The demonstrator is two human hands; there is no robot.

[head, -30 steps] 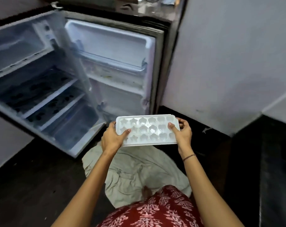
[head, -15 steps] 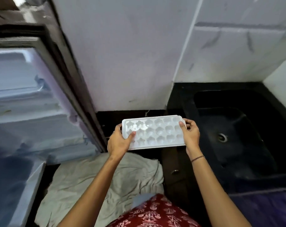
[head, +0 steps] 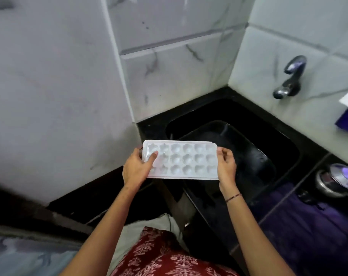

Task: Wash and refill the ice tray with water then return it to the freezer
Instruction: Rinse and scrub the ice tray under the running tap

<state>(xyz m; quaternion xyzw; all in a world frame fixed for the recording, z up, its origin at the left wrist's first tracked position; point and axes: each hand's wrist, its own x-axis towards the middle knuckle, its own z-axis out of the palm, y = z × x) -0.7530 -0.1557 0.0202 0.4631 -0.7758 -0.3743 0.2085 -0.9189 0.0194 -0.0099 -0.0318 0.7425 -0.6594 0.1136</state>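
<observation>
White plastic ice tray (head: 181, 161) gripped level by 2 hands, left hand (head: 136, 169) and right hand (head: 226, 166) closed on opposite ends, above black sink (head: 284, 144) near edge.

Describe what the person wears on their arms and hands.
Both forearms are bare, with no sleeves in view. The right hand has a thin, dark braided thread bracelet at the wrist. The left hand and its wrist carry nothing. No rings or gloves show on either hand.

Black countertop (head: 153, 126) with sunken black sink (head: 268, 140), steel lidded pot (head: 340, 180) at right.
</observation>
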